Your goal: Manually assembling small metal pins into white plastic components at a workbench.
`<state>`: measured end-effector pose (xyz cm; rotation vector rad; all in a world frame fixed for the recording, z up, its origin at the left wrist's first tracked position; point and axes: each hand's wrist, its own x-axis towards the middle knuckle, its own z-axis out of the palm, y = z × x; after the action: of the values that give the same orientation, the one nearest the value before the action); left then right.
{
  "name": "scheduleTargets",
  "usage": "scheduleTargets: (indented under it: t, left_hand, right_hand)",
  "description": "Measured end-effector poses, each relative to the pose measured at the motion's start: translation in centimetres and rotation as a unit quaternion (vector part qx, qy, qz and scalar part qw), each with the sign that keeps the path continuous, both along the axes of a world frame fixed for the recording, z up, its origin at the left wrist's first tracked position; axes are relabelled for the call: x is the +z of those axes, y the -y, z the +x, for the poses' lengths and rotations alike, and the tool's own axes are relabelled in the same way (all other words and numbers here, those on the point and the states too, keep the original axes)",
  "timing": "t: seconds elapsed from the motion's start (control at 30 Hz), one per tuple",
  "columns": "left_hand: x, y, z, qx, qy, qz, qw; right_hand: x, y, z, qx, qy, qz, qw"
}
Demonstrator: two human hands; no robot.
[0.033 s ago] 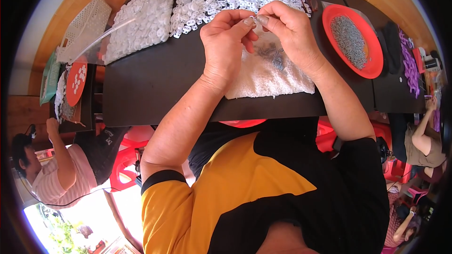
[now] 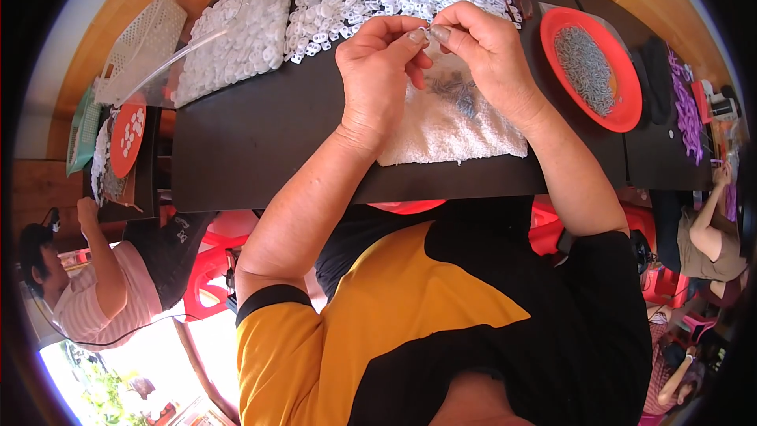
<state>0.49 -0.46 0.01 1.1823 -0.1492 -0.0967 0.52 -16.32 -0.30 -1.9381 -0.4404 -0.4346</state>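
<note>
My left hand (image 2: 374, 71) and my right hand (image 2: 493, 55) meet above the far part of a white towel (image 2: 453, 138). Each closes thumb and forefinger in a pinch on a tiny white piece (image 2: 427, 32), mostly covered by the fingertips. Below them on the towel lies a small heap of grey screws (image 2: 465, 101). Just beyond my hands spread many small white plastic pieces with holes (image 2: 378, 4), spilling from a clear bin. To the right stands a red oval tray (image 2: 627, 95) holding a pile of grey screws (image 2: 583, 67).
More white pieces (image 2: 233, 35) are heaped at the left of the dark table (image 2: 260, 142). Purple parts (image 2: 686, 114) and a black cloth (image 2: 653, 79) lie far right. A person (image 2: 102, 284) sits at left with a red plate (image 2: 126, 154); others sit at right.
</note>
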Motion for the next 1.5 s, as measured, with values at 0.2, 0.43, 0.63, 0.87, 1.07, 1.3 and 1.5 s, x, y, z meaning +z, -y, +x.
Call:
scheduleTargets:
  t: [0.2, 0.43, 0.63, 0.87, 1.07, 1.3, 1.5]
  left_hand:
    - [-0.1, 0.1, -0.3, 0.018, 0.021, 0.02, 0.999]
    - [-0.2, 0.0, -0.2, 0.048, -0.004, 0.04, 0.998]
    - [-0.2, 0.0, 0.4, 0.03, -0.012, 0.045, 0.998]
    - [-0.1, -0.2, 0.6, 0.012, -0.018, 0.049, 0.999]
    - [-0.5, 0.2, 0.7, -0.002, -0.037, 0.03, 0.999]
    - [-0.2, -1.4, 1.9, -0.002, -0.034, 0.058, 0.998]
    - [-0.5, -1.8, 2.5, 0.003, -0.047, 0.04, 0.998]
  right_hand:
    - [0.2, -0.3, -0.2, -0.012, 0.045, -0.038, 0.998]
    - [-0.2, -1.2, -0.3, -0.004, -0.002, 0.006, 1.0]
    - [-0.4, -0.4, 0.1, -0.028, -0.008, 0.006, 1.0]
    - [-0.3, -0.7, -0.1, -0.019, -0.023, 0.001, 1.0]
    - [-0.5, -1.3, 0.0, -0.006, -0.074, 0.087, 0.993]
    - [0.0, -0.6, 0.8, 0.024, -0.14, 0.074, 0.987]
    - [3.6, -1.5, 7.6, 0.007, 0.014, -0.283, 0.959]
